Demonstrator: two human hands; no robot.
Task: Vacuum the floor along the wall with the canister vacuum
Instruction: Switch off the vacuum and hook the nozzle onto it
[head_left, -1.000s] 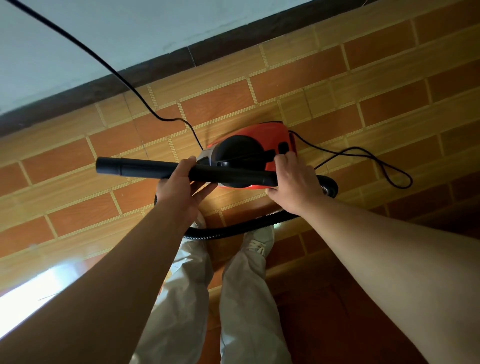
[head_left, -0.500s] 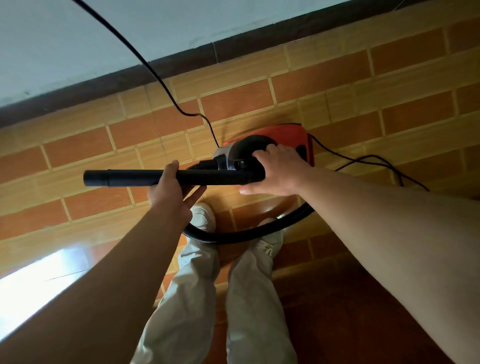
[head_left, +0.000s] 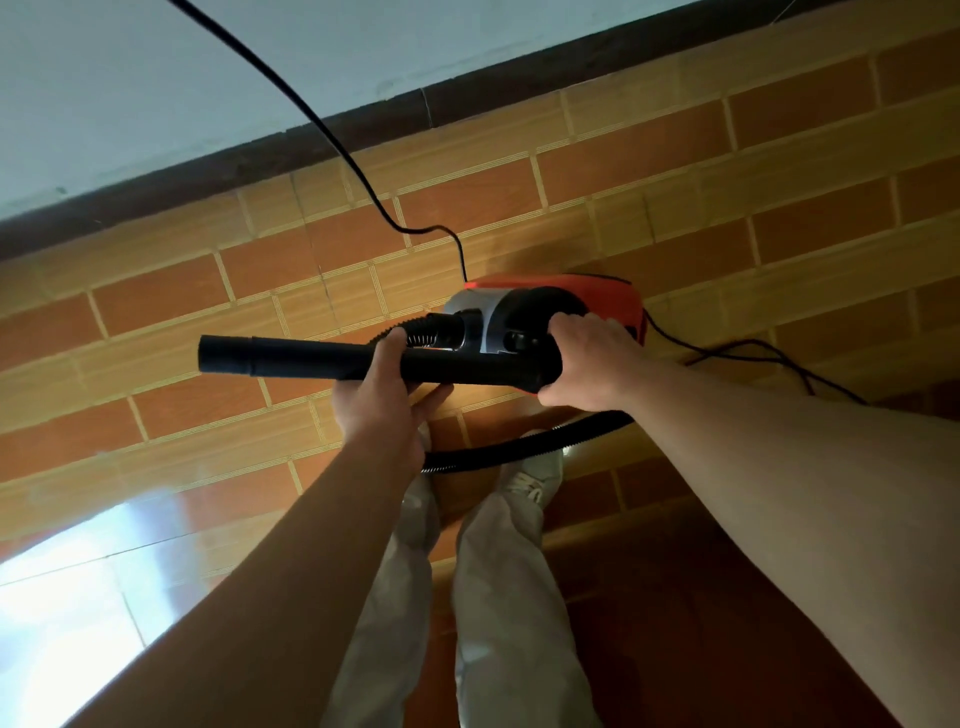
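Head cam: gripping black wand (head_left: 301, 358) mid-length with left hand (head_left: 379, 410), rear end with right hand (head_left: 587, 364), over red canister vacuum (head_left: 597, 293) on tiles (head_left: 182, 312) near the wall (head_left: 156, 78). Best bet: tip open end floorward, keep hose (head_left: 519, 453) slack.

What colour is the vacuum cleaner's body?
Orange-red, with a black and silver front, seen in the head view: the vacuum cleaner.

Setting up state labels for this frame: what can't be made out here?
Head view only:
- Power cord: cut off by the top edge; plug unseen.
- Canister vacuum: near side hidden behind the wand and right hand; switch unreadable.
- Hose: stretches hidden behind both forearms.
- Left hand: fingers partly hidden under the wand.
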